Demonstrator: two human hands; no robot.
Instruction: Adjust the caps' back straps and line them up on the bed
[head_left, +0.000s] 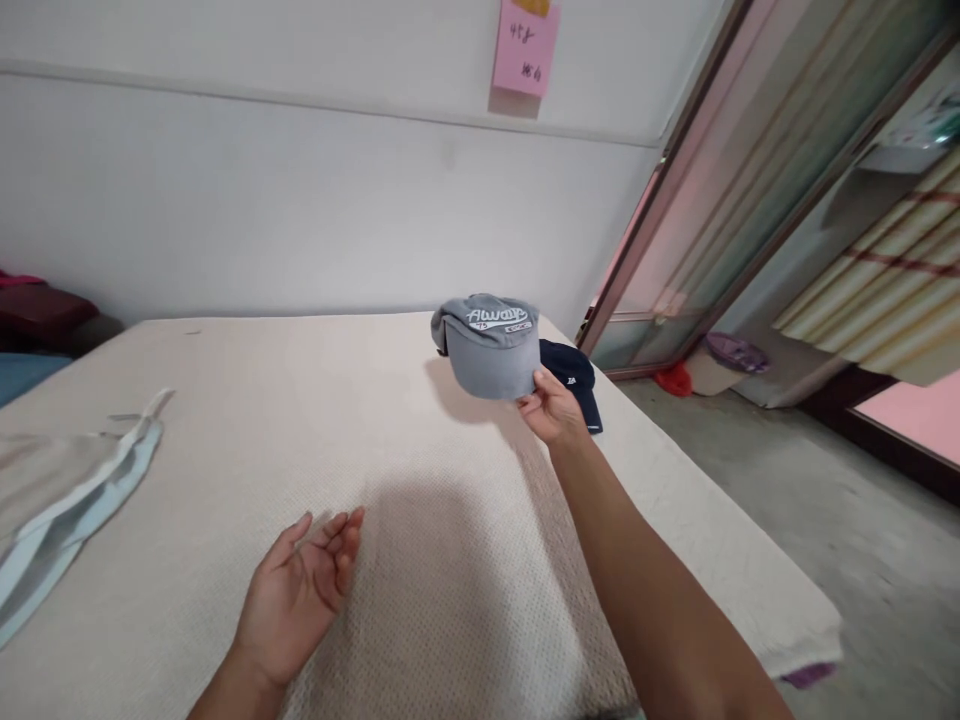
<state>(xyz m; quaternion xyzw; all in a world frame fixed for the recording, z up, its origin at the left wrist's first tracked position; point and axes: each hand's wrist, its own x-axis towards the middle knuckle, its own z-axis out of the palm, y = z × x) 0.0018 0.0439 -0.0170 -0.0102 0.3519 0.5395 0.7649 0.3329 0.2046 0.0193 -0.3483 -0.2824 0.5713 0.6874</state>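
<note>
A grey baseball cap (491, 350) with white "Always" lettering is held by the corner of its brim in my right hand (553, 408). The cap hangs above the cloth-covered table, its brim toward me, and casts a shadow below. Just behind my right hand lies a dark navy baseball cap (574, 375) with a small white logo, partly hidden by the hand and the grey cap. My left hand (304, 580) is palm up over the near part of the cream cloth (300, 420), fingers apart and slightly curled, with nothing in it.
Pale folded fabric (67, 500) with a light blue edge lies at the left. A white wall (337, 200) with a pink note (525, 50) stands behind the table. To the right are a sliding door frame (660, 190), a bin (720, 365) and a concrete floor (787, 480).
</note>
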